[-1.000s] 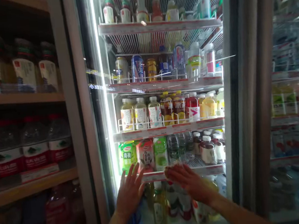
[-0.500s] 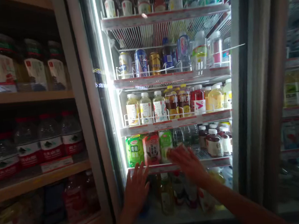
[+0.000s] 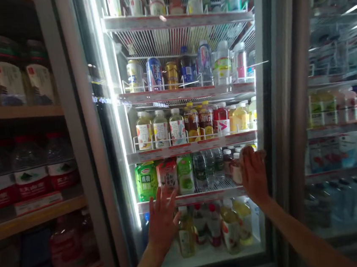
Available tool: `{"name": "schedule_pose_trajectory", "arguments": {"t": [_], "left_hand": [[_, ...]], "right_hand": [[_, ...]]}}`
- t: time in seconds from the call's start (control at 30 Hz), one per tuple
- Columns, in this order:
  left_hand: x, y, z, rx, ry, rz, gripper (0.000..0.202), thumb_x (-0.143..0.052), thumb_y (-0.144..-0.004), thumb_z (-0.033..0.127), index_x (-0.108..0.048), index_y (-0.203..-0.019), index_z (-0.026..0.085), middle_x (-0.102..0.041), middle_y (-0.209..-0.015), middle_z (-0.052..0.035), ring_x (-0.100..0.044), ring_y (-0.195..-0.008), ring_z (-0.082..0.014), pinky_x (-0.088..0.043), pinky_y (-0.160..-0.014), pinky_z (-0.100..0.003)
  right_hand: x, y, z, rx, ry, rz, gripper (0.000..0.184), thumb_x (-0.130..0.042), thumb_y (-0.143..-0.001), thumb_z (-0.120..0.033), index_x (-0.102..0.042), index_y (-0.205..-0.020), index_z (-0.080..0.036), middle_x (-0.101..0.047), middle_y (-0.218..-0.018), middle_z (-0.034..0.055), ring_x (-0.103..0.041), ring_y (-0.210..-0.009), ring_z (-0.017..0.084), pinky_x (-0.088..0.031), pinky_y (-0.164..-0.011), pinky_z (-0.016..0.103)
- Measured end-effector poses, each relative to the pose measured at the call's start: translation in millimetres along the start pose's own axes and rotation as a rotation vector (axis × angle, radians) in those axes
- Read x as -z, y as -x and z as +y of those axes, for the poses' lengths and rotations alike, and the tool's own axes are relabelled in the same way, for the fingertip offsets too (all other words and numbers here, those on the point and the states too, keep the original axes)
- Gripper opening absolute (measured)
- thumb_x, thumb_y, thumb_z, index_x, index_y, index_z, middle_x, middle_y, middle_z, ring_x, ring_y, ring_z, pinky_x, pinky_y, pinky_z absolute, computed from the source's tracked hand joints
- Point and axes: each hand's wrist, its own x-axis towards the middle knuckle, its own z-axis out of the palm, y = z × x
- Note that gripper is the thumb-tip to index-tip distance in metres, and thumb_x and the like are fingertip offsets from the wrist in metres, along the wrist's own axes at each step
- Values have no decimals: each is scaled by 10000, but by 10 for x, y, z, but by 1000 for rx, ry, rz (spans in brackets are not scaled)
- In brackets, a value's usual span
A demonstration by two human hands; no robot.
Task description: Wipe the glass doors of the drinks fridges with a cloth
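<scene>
I face a lit drinks fridge behind a glass door [image 3: 110, 128]. My left hand [image 3: 162, 220] lies flat against the glass, fingers spread, in front of the lower shelf edge and the green and pink cartons [image 3: 158, 179]. My right hand [image 3: 254, 174] is raised at the door's right side, fingers up and together, near the dark-capped bottles [image 3: 233, 166] and the door frame [image 3: 272, 111]. Neither hand holds anything.
Wire shelves carry cans [image 3: 162, 73], juice bottles [image 3: 178, 127] and bottom-row bottles [image 3: 217, 229]. Wooden shelves on the left [image 3: 19, 112] hold jars and water bottles [image 3: 29, 174]. A second glass-door fridge [image 3: 338, 112] stands to the right.
My right hand has slid from the middle of the glass up and right to the door's right edge. My left hand stays flat on the glass. The view has shifted slightly.
</scene>
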Motion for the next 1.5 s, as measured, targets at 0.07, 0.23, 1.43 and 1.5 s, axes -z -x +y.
{"name": "schedule_pose_trajectory", "arguments": {"t": [0.07, 0.23, 1.43, 1.5], "left_hand": [[-48, -57, 134, 5, 8, 4, 541, -531, -823, 267, -417, -1345, 181, -315, -1471, -144, -134, -1408, -281, -205, -1110, -503], [-177, 6, 257, 18, 11, 3, 548, -511, -828, 259, -403, -1359, 177, -312, -1472, -146, -114, -1412, -276, -179, -1112, -520], [-36, -196, -156, 60, -17, -36, 573, -552, -828, 284, -382, -1363, 168, -331, -1459, -151, -173, -1398, -289, -259, -1085, -519], [-38, -197, -151, 66, -14, -31, 571, -552, -827, 288, -386, -1360, 165, -332, -1458, -156, -174, -1398, -291, -256, -1084, -523]], "right_hand": [[44, 222, 126, -32, 0, -19, 613, -358, -906, -152, -123, -1468, -220, -196, -1518, 84, -219, -1388, 260, -315, -1092, 514], [189, 817, 352, -43, 27, -138, 605, -322, -908, -138, -110, -1469, -211, -177, -1523, 74, -214, -1391, 242, -325, -1096, 504], [-128, -65, -857, 491, -184, -239, 583, -333, -849, -46, -330, -1408, -211, -440, -1406, 17, -256, -1376, 161, -238, -1145, 394], [-154, -203, -788, 336, -162, -156, 574, -355, -865, -88, -300, -1423, -208, -401, -1431, 49, -260, -1376, 203, -259, -1129, 446]]}}
